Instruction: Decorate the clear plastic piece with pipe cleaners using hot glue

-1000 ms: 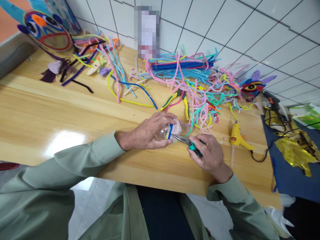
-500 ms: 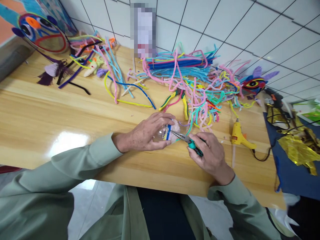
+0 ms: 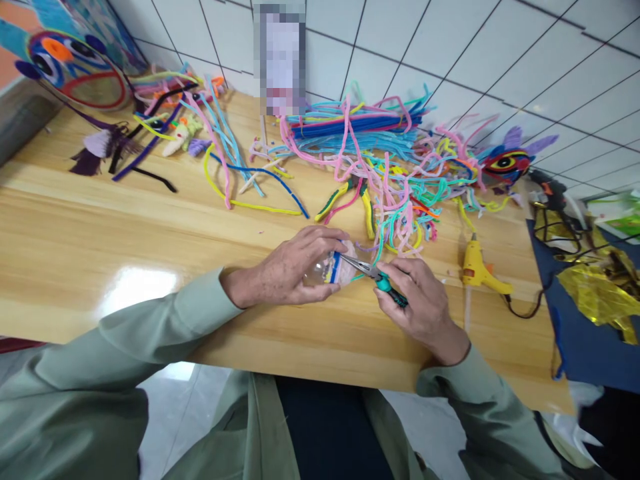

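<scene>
My left hand (image 3: 295, 267) is wrapped round a small clear plastic bottle piece (image 3: 316, 272), lying on its side above the table. Its right end is covered in pale pink fuzzy pipe cleaner, with a blue and a yellow band beside it. In my right hand (image 3: 417, 297) is a pair of needle-nose pliers (image 3: 384, 281) with teal and black handles. The pliers' tips rest against the banded end, close to my left fingertips; whether the jaws grip a strand is too small to tell. A teal strand trails from the pink end.
Yellow-green handled pliers (image 3: 369, 212) lie beyond my hands, beside tangled pipe cleaners (image 3: 400, 193). A yellow glue gun (image 3: 480, 270) with a cord is at right. Decorated masks (image 3: 75, 70) stand at back left, with another colourful figure (image 3: 507, 163) at back right. Gold foil (image 3: 600, 287) lies on the right.
The pliers' tips have shifted slightly up along the banded end, toward my left fingertips. My left hand keeps its hold on the bottle piece. The view has drifted a little.
</scene>
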Demonstrator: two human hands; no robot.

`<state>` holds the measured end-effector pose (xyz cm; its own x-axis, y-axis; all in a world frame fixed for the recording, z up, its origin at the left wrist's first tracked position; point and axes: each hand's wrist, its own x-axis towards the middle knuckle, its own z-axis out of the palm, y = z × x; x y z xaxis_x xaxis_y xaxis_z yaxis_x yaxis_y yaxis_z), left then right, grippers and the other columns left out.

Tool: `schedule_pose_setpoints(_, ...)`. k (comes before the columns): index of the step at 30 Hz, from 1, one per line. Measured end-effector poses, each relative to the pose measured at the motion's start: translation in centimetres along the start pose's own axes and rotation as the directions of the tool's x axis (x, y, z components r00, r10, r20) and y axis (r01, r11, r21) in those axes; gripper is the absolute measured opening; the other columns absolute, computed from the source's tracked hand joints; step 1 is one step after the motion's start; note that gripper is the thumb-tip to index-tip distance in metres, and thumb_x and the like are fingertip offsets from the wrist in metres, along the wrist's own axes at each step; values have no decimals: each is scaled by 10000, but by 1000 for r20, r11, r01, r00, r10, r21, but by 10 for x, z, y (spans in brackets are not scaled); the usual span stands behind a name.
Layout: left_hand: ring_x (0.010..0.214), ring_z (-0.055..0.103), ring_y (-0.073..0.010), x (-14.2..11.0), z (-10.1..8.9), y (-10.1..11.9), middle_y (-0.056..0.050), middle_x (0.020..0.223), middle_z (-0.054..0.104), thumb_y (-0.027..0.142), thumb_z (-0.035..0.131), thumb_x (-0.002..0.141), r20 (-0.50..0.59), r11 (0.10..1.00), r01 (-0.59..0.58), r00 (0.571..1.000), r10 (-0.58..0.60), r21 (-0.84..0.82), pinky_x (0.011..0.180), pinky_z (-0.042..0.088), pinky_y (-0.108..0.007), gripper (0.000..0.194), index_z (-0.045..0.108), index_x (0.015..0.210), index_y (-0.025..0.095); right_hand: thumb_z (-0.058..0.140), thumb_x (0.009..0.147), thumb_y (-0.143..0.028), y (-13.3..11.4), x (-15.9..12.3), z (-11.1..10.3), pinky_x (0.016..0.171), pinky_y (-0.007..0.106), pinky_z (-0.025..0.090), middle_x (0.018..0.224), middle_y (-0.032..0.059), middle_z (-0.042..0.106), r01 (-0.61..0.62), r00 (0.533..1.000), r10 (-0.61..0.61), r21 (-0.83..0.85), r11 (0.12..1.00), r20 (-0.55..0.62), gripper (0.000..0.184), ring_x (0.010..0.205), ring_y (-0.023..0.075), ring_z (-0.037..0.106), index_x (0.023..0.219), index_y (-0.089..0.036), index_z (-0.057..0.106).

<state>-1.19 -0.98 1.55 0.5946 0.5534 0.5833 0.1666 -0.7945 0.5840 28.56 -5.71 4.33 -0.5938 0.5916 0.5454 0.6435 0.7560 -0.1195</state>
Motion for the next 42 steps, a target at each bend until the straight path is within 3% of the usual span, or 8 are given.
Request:
schedule_pose_setpoints(16,1405,641,-347,-1,-2,-1,-193,1451,661,333,799,948,-6,999,33,999,-33,-12,1180,551,-582,625,502,1490,239,720,956,-149,3,-4,4,844,444,652,1148,150,740,-39,999,42,135,990,-17,563,1003,290,749,1502,-224,604)
schedule_pose_setpoints(26,1405,640,-340,-1,-2,1,-202,1441,662,327,828,937,-9,999,39,999,-39,-15,1184,550,-559,627,515,1469,221,704,963,-145,-4,-6,5,837,431,664,1143,159,747,40,999,-41,104,994,14,555,1000,284,752,1502,-192,580)
schedule_pose_setpoints(37,1373,662,-344,1,-2,-1,-198,1427,678,327,803,941,-14,1000,14,1000,-14,3,1163,559,-569,605,507,1458,221,722,962,-152,-4,-5,9,845,433,652,1122,156,736,-29,1000,28,120,992,6,457,989,282,744,1411,-186,640)
schedule_pose_setpoints(42,1377,660,-344,0,-1,-2,-200,1420,683,326,808,933,-16,1000,8,1000,-8,1,1162,559,-572,614,511,1460,218,724,958,-164,-5,-6,9,852,451,657,1120,147,742,-35,999,35,108,994,2,511,985,288,752,1457,-205,629)
